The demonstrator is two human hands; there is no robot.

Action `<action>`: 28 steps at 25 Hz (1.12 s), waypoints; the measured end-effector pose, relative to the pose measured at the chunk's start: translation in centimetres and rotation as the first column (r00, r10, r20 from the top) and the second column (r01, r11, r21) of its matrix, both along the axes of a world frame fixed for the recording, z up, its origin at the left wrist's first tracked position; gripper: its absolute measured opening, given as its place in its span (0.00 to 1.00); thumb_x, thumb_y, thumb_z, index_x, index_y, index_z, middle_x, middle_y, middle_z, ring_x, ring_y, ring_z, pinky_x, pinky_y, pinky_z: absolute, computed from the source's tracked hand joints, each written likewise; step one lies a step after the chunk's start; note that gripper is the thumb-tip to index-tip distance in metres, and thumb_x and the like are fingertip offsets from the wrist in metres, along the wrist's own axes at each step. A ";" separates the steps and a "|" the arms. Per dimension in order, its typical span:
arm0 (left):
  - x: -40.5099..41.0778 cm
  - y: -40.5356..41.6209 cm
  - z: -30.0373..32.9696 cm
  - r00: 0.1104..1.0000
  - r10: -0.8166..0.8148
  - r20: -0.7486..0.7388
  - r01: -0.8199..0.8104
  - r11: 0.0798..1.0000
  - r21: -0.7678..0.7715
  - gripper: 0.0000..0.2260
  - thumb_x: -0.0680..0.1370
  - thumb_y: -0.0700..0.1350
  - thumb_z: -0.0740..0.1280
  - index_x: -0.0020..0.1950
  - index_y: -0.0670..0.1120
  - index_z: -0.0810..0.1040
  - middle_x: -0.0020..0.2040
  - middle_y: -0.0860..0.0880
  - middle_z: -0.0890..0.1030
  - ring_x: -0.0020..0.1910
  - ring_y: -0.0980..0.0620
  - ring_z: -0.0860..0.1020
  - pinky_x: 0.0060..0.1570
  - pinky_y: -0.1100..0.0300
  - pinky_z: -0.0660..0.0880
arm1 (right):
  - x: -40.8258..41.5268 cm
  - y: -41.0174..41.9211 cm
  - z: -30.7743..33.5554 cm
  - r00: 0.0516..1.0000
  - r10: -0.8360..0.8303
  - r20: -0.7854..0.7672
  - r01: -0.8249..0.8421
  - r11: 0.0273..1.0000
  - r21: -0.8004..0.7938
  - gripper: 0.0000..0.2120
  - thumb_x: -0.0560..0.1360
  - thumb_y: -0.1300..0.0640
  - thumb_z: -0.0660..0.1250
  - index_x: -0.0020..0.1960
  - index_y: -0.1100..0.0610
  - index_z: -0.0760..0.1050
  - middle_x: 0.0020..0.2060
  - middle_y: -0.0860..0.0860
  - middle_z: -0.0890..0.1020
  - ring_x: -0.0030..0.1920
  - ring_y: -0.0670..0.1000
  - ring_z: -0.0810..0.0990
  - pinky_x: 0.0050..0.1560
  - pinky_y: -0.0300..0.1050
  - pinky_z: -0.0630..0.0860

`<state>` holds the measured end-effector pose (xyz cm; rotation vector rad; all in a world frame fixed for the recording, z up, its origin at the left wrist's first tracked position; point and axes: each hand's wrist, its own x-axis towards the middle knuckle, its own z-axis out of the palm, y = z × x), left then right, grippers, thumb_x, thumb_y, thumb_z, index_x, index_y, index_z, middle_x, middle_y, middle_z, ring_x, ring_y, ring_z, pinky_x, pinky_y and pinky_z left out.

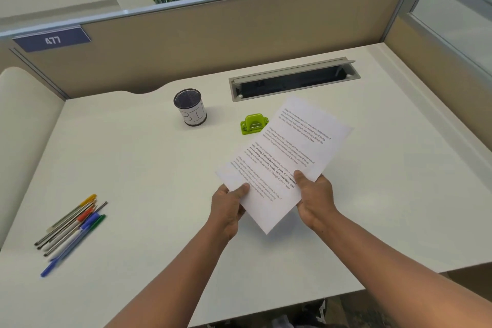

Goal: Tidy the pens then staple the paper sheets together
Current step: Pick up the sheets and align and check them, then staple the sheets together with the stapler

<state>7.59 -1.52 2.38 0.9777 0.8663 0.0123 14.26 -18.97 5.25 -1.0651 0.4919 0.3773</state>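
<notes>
both hands hold the paper sheets [282,165] above the desk [149,168]. the left hand [230,206] pinches the near left edge, thumb on top and fingers underneath. the right hand [315,198] grips the near right edge the same way. holding both sides of the near end keeps the sheets lined up as one stack; how many sheets there are cannot be told. the stack is angled, far end up and to the right, and looks lifted clear of the desk at the near end; whether the far end touches the desk cannot be told.

the green stapler [253,123] sits on the desk just beyond the left edge of the stack, near its far half. this placement suits the stapling step: a short move likely brings a corner of the sheets to its mouth.

the pens [73,229] lie loose in a rough bundle on the near left part of the desk, well apart from the hands. the black mesh cup [190,107] stands upright toward the back of the desk, left of the stapler, and appears empty. judging from this, the pens are not yet tidied, though the task lists them first.

a grey cable tray [292,78] with its lid raised is set into the desk behind the sheets.
</notes>
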 end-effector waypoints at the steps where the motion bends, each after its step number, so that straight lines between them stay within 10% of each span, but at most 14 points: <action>1: 0.5 0.5 0.1 1.000 -0.013 -0.016 0.014 0.995 0.097 0.18 0.77 0.41 0.74 0.66 0.47 0.77 0.60 0.49 0.85 0.56 0.48 0.84 0.54 0.50 0.81 | 0.3 -0.4 -0.1 1.000 -0.003 -0.010 0.003 1.000 -0.011 0.11 0.80 0.68 0.66 0.54 0.54 0.81 0.48 0.49 0.88 0.47 0.50 0.88 0.43 0.47 0.84; 7: 5.4 4.7 0.6 0.930 -0.281 -0.237 0.356 0.530 0.770 0.39 0.74 0.55 0.75 0.80 0.54 0.59 0.74 0.50 0.70 0.69 0.46 0.73 0.67 0.47 0.72 | 1.6 -2.3 -1.7 0.995 -0.031 -0.091 0.026 0.998 -0.058 0.10 0.79 0.68 0.67 0.56 0.56 0.80 0.53 0.53 0.87 0.53 0.56 0.86 0.55 0.54 0.81; 15: 17.2 7.0 1.4 0.629 -0.490 -0.604 0.577 -0.226 0.784 0.24 0.81 0.55 0.64 0.76 0.50 0.67 0.75 0.47 0.69 0.71 0.42 0.70 0.66 0.46 0.68 | 3.7 -1.9 -4.0 0.984 -0.039 -0.174 0.037 0.999 -0.012 0.11 0.79 0.68 0.67 0.59 0.59 0.79 0.54 0.56 0.87 0.54 0.58 0.86 0.58 0.58 0.80; 22: 25.4 7.8 1.0 0.587 -0.520 -0.621 0.675 -0.110 0.730 0.21 0.83 0.52 0.62 0.73 0.43 0.70 0.72 0.42 0.72 0.70 0.40 0.71 0.67 0.48 0.68 | 6.1 -1.1 -5.3 0.978 -0.033 -0.207 0.035 0.999 0.008 0.12 0.79 0.67 0.67 0.61 0.60 0.79 0.54 0.55 0.87 0.56 0.59 0.85 0.62 0.66 0.77; 28: 27.7 8.3 -0.2 0.566 -0.558 -0.607 0.707 -0.050 0.705 0.10 0.82 0.49 0.65 0.56 0.44 0.81 0.55 0.45 0.80 0.50 0.47 0.75 0.47 0.56 0.70 | 7.5 -1.1 -6.2 0.980 -0.019 -0.196 0.022 1.000 0.010 0.12 0.79 0.66 0.67 0.60 0.57 0.80 0.54 0.53 0.87 0.53 0.56 0.87 0.59 0.64 0.79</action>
